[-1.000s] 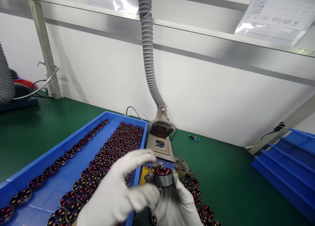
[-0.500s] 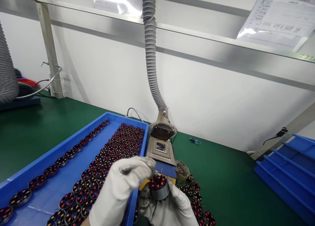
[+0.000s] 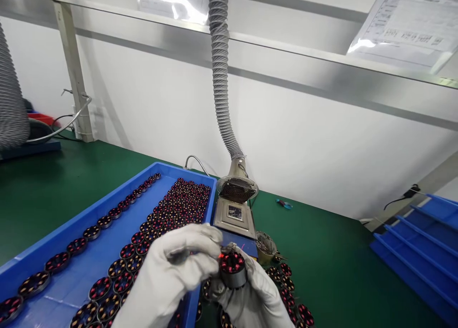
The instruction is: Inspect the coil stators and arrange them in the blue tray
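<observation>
In the head view, the person's right hand [image 3: 255, 290], in a white glove, is closed around a dark cylindrical ring part [image 3: 233, 275]. The part sits in front of the person, above the near side of the tabletop [image 3: 332, 251], with its red-tipped face turned upward and tilted slightly toward the wearer. The left hand [image 3: 179, 266], also gloved, is positioned at the part's upper left edge with fingers bent together; from here I cannot tell whether they touch the part or pinch anything small.

Left of the hands lies a long blue tray [image 3: 116, 237]. One single row of ring parts [image 3: 77, 246] runs along its left side; a dense group of similar parts [image 3: 182, 206] fills its right side, some red-tipped, others tan-tipped.

Directly beyond the hands is a metal plate [image 3: 235, 216] with a square inset. Above it hangs a round extraction hood [image 3: 236, 185] on a ribbed gray hose [image 3: 221, 75]. A small cup [image 3: 265, 256] is placed right of the plate, near loose ring parts [image 3: 287, 294]. Farther right, blue slatted racks [image 3: 422, 247] lean at the tabletop's edge.
</observation>
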A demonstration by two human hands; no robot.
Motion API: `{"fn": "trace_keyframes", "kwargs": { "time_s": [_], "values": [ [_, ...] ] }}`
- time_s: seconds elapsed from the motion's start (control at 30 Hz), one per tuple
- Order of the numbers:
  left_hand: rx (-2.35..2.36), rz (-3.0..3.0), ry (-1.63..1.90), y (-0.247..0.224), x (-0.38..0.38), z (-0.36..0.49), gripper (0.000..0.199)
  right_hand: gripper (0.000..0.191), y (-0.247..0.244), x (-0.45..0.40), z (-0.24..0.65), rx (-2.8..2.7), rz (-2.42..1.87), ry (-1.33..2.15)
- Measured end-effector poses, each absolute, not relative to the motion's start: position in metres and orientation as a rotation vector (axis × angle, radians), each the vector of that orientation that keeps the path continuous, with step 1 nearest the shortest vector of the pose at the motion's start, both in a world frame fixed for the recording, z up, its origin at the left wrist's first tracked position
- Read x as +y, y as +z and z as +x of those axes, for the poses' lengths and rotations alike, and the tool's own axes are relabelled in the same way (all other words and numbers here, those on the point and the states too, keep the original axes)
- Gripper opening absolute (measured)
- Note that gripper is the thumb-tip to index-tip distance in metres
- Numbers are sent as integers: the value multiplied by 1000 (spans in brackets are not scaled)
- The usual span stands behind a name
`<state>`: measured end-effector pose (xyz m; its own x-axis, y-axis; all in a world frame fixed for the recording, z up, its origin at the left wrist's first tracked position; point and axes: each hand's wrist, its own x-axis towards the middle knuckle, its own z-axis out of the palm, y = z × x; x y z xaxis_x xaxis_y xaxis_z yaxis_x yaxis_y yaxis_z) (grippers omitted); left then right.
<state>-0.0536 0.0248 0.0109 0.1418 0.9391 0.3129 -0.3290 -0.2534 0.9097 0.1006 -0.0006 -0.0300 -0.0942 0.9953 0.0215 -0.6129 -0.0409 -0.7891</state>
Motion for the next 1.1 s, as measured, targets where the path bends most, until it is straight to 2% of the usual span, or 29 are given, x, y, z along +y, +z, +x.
{"fn": "trace_keyframes", "kwargs": {
  "time_s": [0.07,0.2,0.27,0.33,0.5,0.6,0.7,0.77,0.87,1.0,1.1],
  "values": [
    [820,1271,1380,11,26,-58,13,36,-33,1,103,-785,-664,1538],
    [894,1428,1076,15,27,-56,21,37,-30,5,100,-836,-674,1476],
    [838,1441,1081,17,26,-52,16,36,-28,8,97,-855,-687,1444],
    [784,1435,1194,16,24,-48,19,36,-27,9,94,-854,-712,1355],
    [656,1310,1444,10,23,-50,15,37,-33,4,83,-843,-798,914],
    [765,1151,1508,10,27,-49,15,40,-39,1,71,-953,-764,442],
    [660,1206,1214,10,30,-40,34,51,-44,-1,64,-1104,-806,16],
    [512,1200,1081,6,30,-32,28,57,-46,-2,63,-1221,-860,-114],
    [463,1030,1194,-5,31,-25,14,58,-46,-3,62,-1265,-895,-156],
    [500,874,1440,-5,34,-31,13,52,-42,-3,61,-1042,-932,-115],
    [672,993,1331,9,34,-35,21,52,-40,-2,62,-999,-879,-77]
  ]
}}
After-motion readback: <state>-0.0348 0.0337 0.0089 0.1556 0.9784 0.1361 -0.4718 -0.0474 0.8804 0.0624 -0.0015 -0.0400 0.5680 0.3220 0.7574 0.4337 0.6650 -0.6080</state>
